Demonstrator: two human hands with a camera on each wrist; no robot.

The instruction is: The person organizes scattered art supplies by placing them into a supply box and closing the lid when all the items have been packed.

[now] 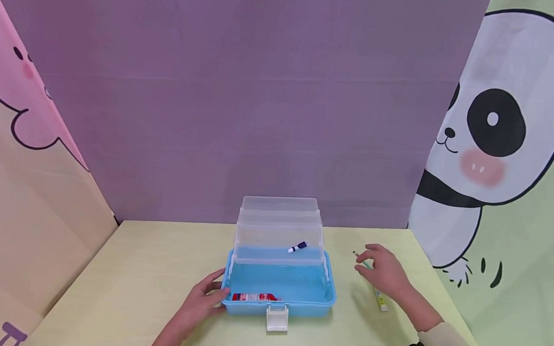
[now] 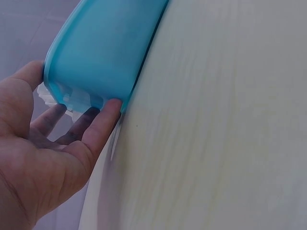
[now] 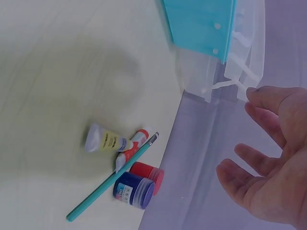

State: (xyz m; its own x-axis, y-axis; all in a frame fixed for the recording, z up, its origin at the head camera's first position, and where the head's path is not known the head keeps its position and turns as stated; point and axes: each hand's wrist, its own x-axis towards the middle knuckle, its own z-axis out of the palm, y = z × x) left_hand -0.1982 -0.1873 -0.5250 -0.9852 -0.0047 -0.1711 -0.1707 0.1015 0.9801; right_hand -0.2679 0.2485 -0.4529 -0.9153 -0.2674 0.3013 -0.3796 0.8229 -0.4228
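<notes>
A light-blue storage box point(image 1: 276, 280) stands on the table with its clear lid point(image 1: 279, 220) raised. In it, along the front wall, lies a red tube point(image 1: 254, 297). My left hand point(image 1: 203, 298) grips the box's left end, thumb at the rim and fingers against the side, as the left wrist view point(image 2: 62, 143) shows. A small dark-blue and white item point(image 1: 298, 247) shows against the clear lid; I cannot tell whether on or behind it. My right hand point(image 1: 384, 272), holding nothing, hovers right of the box, thumb and fingers apart, above a teal paintbrush point(image 3: 112, 177).
Around the paintbrush in the right wrist view are a yellow-labelled tube point(image 3: 108, 140), a red-and-white tube point(image 3: 132, 149), a blue paint jar point(image 3: 132, 189) and a red paint jar point(image 3: 147, 175). A white latch point(image 1: 276, 319) hangs at the box's front. A purple backdrop point(image 1: 261, 114) rises behind the table.
</notes>
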